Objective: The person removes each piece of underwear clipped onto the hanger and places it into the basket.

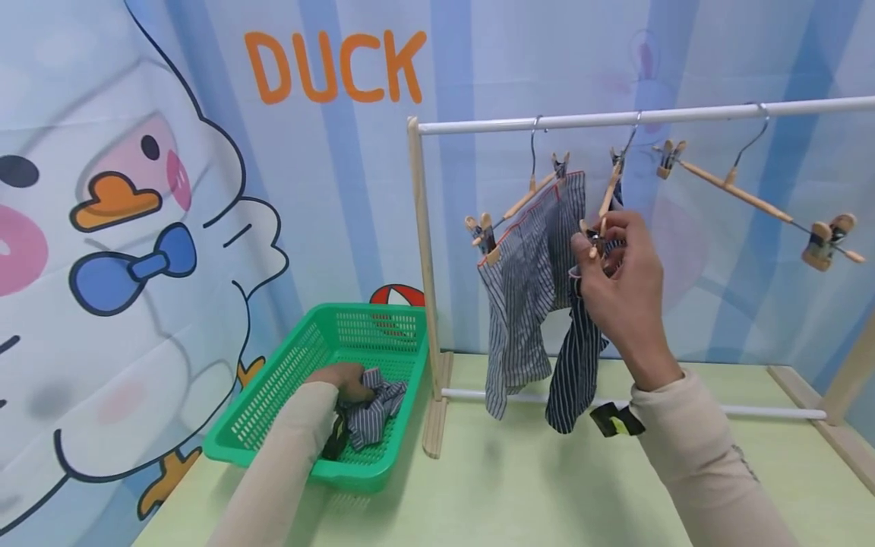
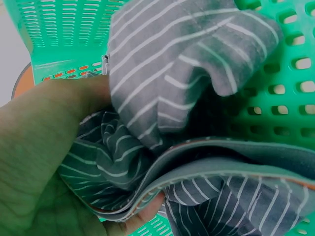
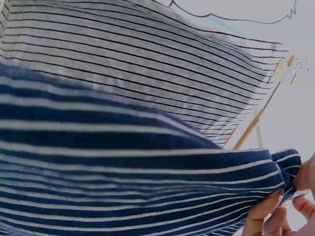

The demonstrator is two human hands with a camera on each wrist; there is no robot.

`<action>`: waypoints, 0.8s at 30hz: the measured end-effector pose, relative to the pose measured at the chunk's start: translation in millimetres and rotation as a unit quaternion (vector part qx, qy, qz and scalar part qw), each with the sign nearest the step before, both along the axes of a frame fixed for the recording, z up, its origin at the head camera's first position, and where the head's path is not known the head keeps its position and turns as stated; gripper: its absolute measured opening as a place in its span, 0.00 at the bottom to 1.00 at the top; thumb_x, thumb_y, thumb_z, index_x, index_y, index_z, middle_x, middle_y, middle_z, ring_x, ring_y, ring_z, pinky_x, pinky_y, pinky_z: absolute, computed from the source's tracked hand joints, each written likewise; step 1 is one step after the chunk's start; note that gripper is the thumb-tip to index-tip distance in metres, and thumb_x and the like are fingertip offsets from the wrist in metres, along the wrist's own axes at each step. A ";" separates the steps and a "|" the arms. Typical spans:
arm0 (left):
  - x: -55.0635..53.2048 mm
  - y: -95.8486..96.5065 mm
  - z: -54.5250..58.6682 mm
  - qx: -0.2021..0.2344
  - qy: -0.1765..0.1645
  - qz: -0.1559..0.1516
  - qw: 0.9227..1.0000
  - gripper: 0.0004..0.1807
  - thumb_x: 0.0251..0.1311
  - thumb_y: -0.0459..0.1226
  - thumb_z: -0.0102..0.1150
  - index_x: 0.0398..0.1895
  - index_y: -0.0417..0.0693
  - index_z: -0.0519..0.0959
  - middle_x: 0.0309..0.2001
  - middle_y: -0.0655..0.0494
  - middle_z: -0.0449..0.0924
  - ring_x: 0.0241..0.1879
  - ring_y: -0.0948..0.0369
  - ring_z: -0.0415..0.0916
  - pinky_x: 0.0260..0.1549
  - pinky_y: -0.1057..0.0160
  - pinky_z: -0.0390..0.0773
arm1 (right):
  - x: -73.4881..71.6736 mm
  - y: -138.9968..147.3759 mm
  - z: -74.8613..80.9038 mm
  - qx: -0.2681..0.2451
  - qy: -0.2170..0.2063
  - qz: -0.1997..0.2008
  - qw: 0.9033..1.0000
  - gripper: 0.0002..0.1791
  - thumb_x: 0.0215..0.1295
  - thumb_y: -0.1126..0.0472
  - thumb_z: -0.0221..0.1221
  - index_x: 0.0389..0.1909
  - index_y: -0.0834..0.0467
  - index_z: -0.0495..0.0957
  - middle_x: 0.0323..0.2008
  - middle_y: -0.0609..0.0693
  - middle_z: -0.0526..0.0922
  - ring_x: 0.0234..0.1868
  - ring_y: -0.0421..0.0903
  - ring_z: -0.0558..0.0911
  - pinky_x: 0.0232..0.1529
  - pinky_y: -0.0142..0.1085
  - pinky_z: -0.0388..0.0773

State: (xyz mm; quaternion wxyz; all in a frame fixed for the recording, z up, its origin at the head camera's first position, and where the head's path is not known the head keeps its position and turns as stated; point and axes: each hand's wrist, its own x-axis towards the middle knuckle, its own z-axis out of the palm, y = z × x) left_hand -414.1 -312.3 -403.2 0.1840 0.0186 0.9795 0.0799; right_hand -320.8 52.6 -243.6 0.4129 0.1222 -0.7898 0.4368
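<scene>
Down inside the green basket [image 1: 355,480], my left hand [image 1: 342,378] grips a grey garment with white stripes [image 2: 147,64]. Its waistband edge lies between thumb and fingers in the left wrist view. At the rail, my right hand [image 1: 627,285] pinches the near clip [image 1: 593,240] of the middle hanger [image 1: 608,191]. From this hanger hang navy striped pants [image 1: 576,372]; the fingers also touch their top edge in the right wrist view. Left of them, light grey striped pants [image 1: 522,296] hang from another clip hanger [image 1: 522,203].
A white rail [image 1: 478,127] on a wooden stand [image 1: 425,251] carries the hangers. To the right hangs a bare clip hanger [image 1: 745,194]. A lower white bar [image 1: 759,412] runs just above the pale green table [image 1: 492,486]. Behind is a printed duck curtain [image 1: 225,251].
</scene>
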 end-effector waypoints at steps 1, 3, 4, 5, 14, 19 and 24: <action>-1.2 0.0 -0.3 -0.003 -0.001 0.000 1.000 0.19 0.66 0.44 0.56 0.52 0.40 0.75 0.47 0.44 0.79 0.40 0.53 0.74 0.40 0.53 0.74 | -0.8 0.7 -0.5 -0.006 0.004 0.000 1.000 0.17 0.74 0.56 0.55 0.56 0.62 0.70 0.43 0.57 0.76 0.27 0.39 0.66 0.29 0.31 0.63; -2.3 0.3 -0.4 -0.007 -0.001 0.000 1.000 0.19 0.66 0.44 0.56 0.52 0.40 0.75 0.47 0.44 0.79 0.40 0.54 0.74 0.40 0.53 0.74 | -2.3 1.9 -1.4 -0.015 0.010 0.000 1.000 0.16 0.73 0.57 0.56 0.55 0.62 0.71 0.42 0.56 0.77 0.28 0.38 0.66 0.30 0.30 0.63; -2.1 0.4 -0.1 -0.006 -0.001 0.000 1.000 0.18 0.66 0.44 0.56 0.51 0.40 0.75 0.46 0.44 0.79 0.40 0.54 0.74 0.40 0.53 0.74 | -3.1 2.5 -1.7 -0.017 0.013 -0.001 1.000 0.16 0.73 0.57 0.56 0.55 0.62 0.71 0.42 0.56 0.77 0.27 0.37 0.66 0.30 0.30 0.63; -1.4 0.8 0.5 -0.004 -0.001 0.001 1.000 0.18 0.66 0.44 0.56 0.51 0.40 0.76 0.46 0.44 0.79 0.39 0.54 0.74 0.40 0.53 0.75 | -3.6 2.9 -1.9 -0.017 0.014 -0.001 1.000 0.17 0.73 0.57 0.56 0.55 0.62 0.72 0.42 0.55 0.76 0.27 0.37 0.66 0.29 0.29 0.63; 1.7 -1.1 -1.1 0.006 0.003 -0.007 1.000 0.14 0.68 0.44 0.55 0.46 0.42 0.75 0.42 0.47 0.77 0.38 0.55 0.72 0.39 0.54 0.71 | -2.7 4.6 -1.8 -0.027 0.033 0.007 0.999 0.17 0.72 0.57 0.58 0.53 0.63 0.73 0.40 0.51 0.77 0.26 0.37 0.66 0.28 0.28 0.62; -2.7 -3.4 -6.0 0.013 0.001 -0.007 1.000 0.10 0.68 0.43 0.55 0.40 0.44 0.74 0.37 0.49 0.75 0.36 0.56 0.71 0.37 0.56 0.69 | -0.2 4.0 -0.7 -0.026 0.039 0.010 0.999 0.16 0.71 0.57 0.58 0.53 0.63 0.73 0.39 0.49 0.76 0.26 0.37 0.66 0.27 0.27 0.62; -1.7 -2.8 -4.6 0.012 0.000 -0.005 1.000 0.11 0.67 0.43 0.56 0.42 0.44 0.75 0.39 0.48 0.77 0.37 0.55 0.72 0.37 0.55 0.70 | 4.1 3.3 0.4 -0.022 0.046 0.007 0.999 0.16 0.71 0.58 0.59 0.54 0.63 0.73 0.38 0.47 0.74 0.25 0.37 0.65 0.25 0.27 0.61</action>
